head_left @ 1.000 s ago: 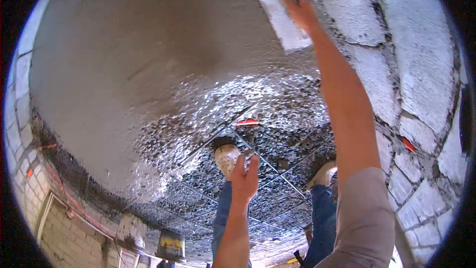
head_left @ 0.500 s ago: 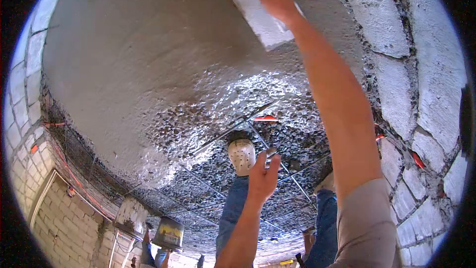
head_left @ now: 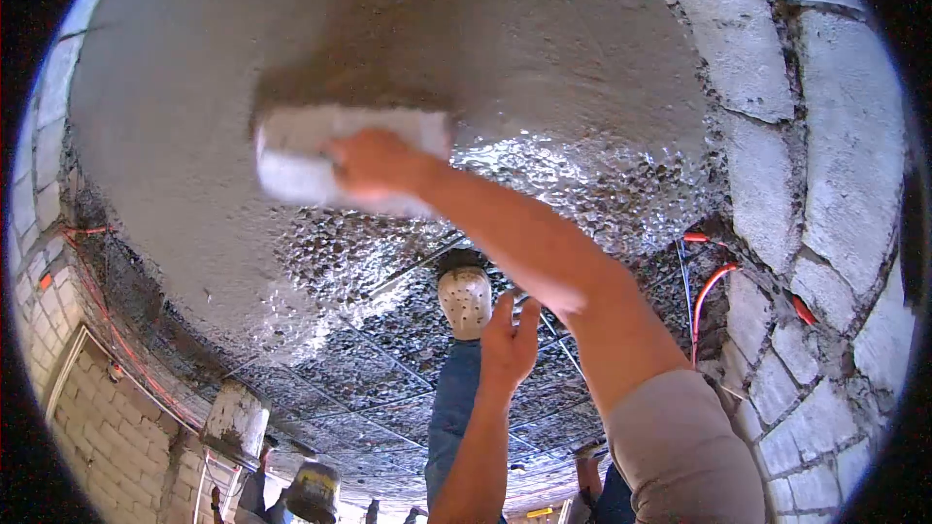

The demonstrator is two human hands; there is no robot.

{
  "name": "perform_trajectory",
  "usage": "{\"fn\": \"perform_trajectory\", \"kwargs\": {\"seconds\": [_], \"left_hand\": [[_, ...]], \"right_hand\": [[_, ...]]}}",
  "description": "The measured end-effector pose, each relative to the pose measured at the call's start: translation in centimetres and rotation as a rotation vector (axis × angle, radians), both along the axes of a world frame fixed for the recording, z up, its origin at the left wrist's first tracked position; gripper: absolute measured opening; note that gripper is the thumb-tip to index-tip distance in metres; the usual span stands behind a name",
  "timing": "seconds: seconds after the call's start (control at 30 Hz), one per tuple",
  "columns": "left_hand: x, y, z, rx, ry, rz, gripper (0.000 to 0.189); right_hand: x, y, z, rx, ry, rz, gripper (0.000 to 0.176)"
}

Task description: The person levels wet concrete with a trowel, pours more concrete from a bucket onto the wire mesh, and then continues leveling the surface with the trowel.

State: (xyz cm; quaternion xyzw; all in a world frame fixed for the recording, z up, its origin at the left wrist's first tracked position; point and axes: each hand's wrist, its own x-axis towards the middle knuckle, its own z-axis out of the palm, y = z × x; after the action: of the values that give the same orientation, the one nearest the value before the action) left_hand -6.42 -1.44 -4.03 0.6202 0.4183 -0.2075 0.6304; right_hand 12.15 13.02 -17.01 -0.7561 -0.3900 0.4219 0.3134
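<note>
My right hand (head_left: 377,163) is closed around the handle of a long rectangular finishing trowel (head_left: 291,175). Its pale blade lies crosswise on the smooth grey wet concrete (head_left: 194,87), blurred by motion. My right forearm reaches across from the lower right. Below it, my left hand (head_left: 509,344) is raised with its fingers curled. Whether anything sits between those fingers, I cannot make out. Beside the left hand is a light perforated shoe (head_left: 464,301) on the rough, glistening concrete (head_left: 524,170).
A block wall (head_left: 845,126) runs along the right, with orange conduit (head_left: 714,281) at its foot. Steel mesh (head_left: 388,354) crosses the coarse mix. At the lower left are buckets (head_left: 314,492), people partly visible, and a brick wall (head_left: 116,427).
My right hand has swept the trowel from the upper right toward the left and down, turning it crosswise. My left hand stays near the shoe. The bucket at the lower left has shifted.
</note>
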Motion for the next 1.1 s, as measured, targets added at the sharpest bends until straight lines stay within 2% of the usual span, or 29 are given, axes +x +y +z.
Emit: {"fn": "perform_trajectory", "kwargs": {"seconds": [0.07, 0.13, 0.2, 0.23, 0.3, 0.43, 0.53, 0.6, 0.63, 0.67, 0.73, 0.77, 0.83, 0.87, 0.9, 0.97, 1.03, 1.1], "left_hand": [[-1.2, -0.6, -0.7, 0.093, -0.051, -0.136, 0.034], [-3.0, -1.8, -1.9, 0.151, -0.114, -0.224, 0.033], [-3.1, -2.4, -1.8, 0.083, -0.122, -0.187, 0.032], [-2.8, -2.7, -1.5, 0.058, -0.044, -0.175, 0.035], [-2.4, -3.1, -0.8, 0.045, 0.014, -0.209, 0.036], [-2.4, -3.9, -0.7, 0.010, 0.062, -0.234, 0.039], [-0.9, -4.6, 0.1, 0.006, 0.084, -0.271, 0.039], [-1.4, -5.6, -0.4, 0.051, 0.000, -0.264, 0.037], [-1.6, -6.0, -0.5, 0.013, -0.006, -0.237, 0.036], [-1.4, -6.2, -0.5, 0.015, -0.007, -0.242, 0.036], [-1.1, -6.5, -0.2, 0.025, 0.069, -0.362, 0.036], [-1.7, -6.9, -0.8, 0.056, -0.002, -0.361, 0.035], [-1.6, -7.4, -0.5, 0.064, 0.024, -0.349, 0.035], [-1.5, -7.6, -0.6, 0.055, 0.031, -0.340, 0.036], [-2.0, -7.7, -1.1, 0.063, -0.033, -0.332, 0.036], [-2.1, -7.8, -0.9, 0.031, 0.059, -0.323, 0.036], [-2.4, -8.2, -0.8, 0.011, 0.121, -0.307, 0.036], [-3.2, -8.4, -1.4, 0.017, 0.125, -0.319, 0.037]], "right_hand": [[-4.0, -0.8, 1.6, 0.104, 0.012, 0.160, 0.040], [-5.8, -2.6, 3.8, 0.151, 0.012, 0.218, 0.033], [-5.9, -5.0, 5.1, 0.153, 0.004, 0.137, 0.032], [-5.3, -6.3, 4.8, 0.134, 0.002, 0.127, 0.032], [-3.4, -9.4, 4.0, 0.128, 0.057, -0.143, 0.032], [2.2, -19.5, 2.1, 0.188, -0.153, -0.540, 0.040], [6.9, -27.7, 1.3, 0.025, -0.345, -0.628, 0.040], [9.3, -31.7, 2.6, -0.121, -0.276, -0.768, 0.043], [10.3, -33.7, 1.7, -0.041, -0.403, -0.800, 0.045], [11.5, -35.4, 1.5, -0.113, -0.332, -0.843, 0.046], [13.3, -38.3, -0.2, -0.107, -0.475, -0.850, 0.046], [14.2, -39.6, -0.9, -0.152, -0.504, -0.826, 0.048], [15.2, -41.8, -3.4, -0.066, -0.529, -0.850, 0.048], [15.4, -41.9, -2.9, -0.056, -0.564, -0.841, 0.048], [15.4, -42.3, -3.2, -0.072, -0.520, -0.851, 0.047], [15.4, -42.2, -2.7, -0.092, -0.470, -0.861, 0.047], [15.0, -40.9, -0.1, -0.199, -0.233, -0.901, 0.046], [14.6, -40.7, -1.5, -0.164, -0.244, -0.862, 0.049]]}}
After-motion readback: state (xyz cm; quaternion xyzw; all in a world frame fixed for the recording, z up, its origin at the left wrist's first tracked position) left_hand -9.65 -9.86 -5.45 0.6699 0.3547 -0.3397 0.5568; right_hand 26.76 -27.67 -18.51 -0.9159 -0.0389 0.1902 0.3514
